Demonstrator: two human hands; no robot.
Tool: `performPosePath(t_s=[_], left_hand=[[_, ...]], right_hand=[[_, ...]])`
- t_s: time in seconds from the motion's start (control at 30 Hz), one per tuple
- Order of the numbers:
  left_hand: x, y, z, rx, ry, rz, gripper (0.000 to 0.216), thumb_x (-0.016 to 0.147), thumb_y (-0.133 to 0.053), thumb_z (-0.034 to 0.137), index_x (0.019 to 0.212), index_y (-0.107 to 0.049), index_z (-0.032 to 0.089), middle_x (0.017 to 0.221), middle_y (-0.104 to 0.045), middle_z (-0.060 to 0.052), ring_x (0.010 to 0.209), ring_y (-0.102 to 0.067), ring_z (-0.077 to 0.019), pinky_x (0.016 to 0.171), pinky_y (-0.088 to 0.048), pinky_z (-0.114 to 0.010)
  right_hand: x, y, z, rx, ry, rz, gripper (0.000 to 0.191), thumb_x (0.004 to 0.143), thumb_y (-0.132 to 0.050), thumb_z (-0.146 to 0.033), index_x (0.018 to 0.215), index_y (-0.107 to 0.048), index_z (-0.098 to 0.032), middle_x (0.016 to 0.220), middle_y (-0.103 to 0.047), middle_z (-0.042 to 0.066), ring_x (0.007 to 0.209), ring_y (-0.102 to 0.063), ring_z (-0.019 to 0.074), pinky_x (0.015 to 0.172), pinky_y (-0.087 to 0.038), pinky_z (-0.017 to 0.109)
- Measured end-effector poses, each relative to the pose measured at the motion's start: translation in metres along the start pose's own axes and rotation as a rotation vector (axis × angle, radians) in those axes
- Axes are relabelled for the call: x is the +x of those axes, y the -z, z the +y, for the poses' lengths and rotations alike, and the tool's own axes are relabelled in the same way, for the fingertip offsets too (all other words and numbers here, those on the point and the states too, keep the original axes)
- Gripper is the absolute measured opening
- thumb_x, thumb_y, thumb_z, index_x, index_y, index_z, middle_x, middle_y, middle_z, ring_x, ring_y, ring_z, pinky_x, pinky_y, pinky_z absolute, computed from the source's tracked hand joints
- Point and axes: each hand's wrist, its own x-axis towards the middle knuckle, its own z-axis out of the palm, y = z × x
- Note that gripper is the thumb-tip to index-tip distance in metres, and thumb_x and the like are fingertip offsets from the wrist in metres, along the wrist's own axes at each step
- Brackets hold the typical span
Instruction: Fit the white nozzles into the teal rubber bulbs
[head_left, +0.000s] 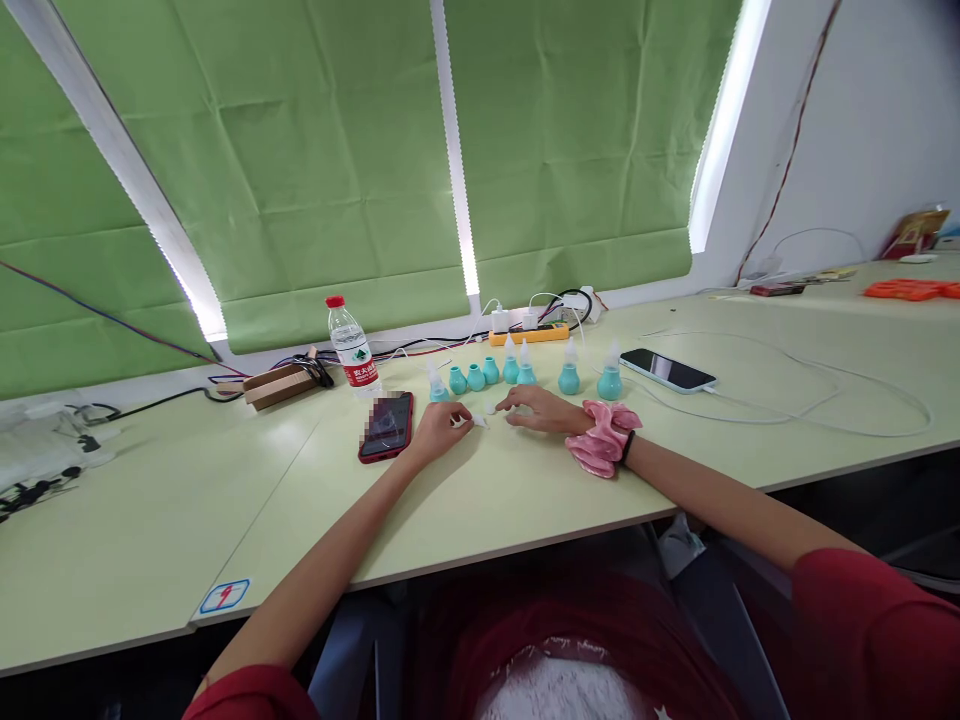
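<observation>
Flanking two hands (pixel 439 430) (pixel 536 408), seven teal bulbs (pixel 476 377) line up.

On the pale green table (pixel 525 500), both hands side by side: left hand (pixel 439 430) right of the red-cased phone (pixel 386 427), right hand (pixel 536 408) just before a row of teal squeeze bulbs (pixel 525 375). Behind the phone, a clear plastic water bottle (pixel 353 347); right of the row, a dark smartphone (pixel 667 370).
</observation>
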Motion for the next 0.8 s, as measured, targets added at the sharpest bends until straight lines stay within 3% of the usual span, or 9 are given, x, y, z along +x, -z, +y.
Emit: performPosePath(t_s=[0.2,0.3,0.53,0.73,0.8], left_hand=[[0.001,0.003,0.000,-0.117,0.102,0.121,0.018,0.065,-0.052,0.020,0.076,-0.063,0.012,0.070,-0.064,-0.004,0.062,-0.057,-0.0127,0.061,-0.048,-0.024],[0.001,0.004,-0.003,-0.087,0.103,0.092,0.020,0.064,-0.052,0.018,0.079,-0.063,0.012,0.074,-0.065,-0.005,0.062,-0.057,-0.0123,0.060,-0.048,-0.023],[0.000,0.000,-0.005,0.032,0.027,-0.011,0.015,0.063,-0.052,0.013,0.068,-0.065,0.010,0.066,-0.065,-0.006,0.058,-0.056,-0.0123,0.058,-0.046,-0.023],[-0.001,-0.003,0.001,-0.096,0.050,0.130,0.020,0.066,-0.054,0.020,0.080,-0.065,0.012,0.070,-0.066,-0.005,0.060,-0.058,-0.0126,0.059,-0.049,-0.023],[-0.002,-0.005,0.006,-0.155,0.043,0.122,0.017,0.066,-0.055,0.021,0.078,-0.065,0.012,0.072,-0.066,-0.005,0.062,-0.059,-0.0130,0.060,-0.050,-0.024]], right_hand=[[-0.003,0.012,0.009,0.073,0.017,-0.070,0.029,0.057,-0.058,-0.016,0.085,-0.064,-0.017,0.086,-0.061,0.004,0.078,-0.054,0.0163,0.074,-0.042,0.028],[-0.004,0.010,0.010,0.142,-0.011,-0.107,0.027,0.059,-0.056,-0.016,0.084,-0.065,-0.016,0.083,-0.063,0.003,0.073,-0.056,0.0148,0.071,-0.043,0.025],[-0.002,-0.007,-0.004,0.150,-0.078,0.059,0.034,0.070,-0.053,-0.032,0.098,-0.060,-0.013,0.070,-0.062,0.004,0.061,-0.055,0.0116,0.060,-0.042,0.022],[0.001,-0.013,-0.006,0.158,-0.006,0.070,0.023,0.074,-0.049,-0.029,0.088,-0.060,-0.014,0.066,-0.061,0.003,0.057,-0.052,0.0095,0.057,-0.041,0.021],[0.000,-0.014,-0.004,0.164,0.015,0.049,0.022,0.071,-0.051,-0.024,0.088,-0.060,-0.014,0.067,-0.061,0.003,0.057,-0.052,0.0095,0.056,-0.041,0.021]])
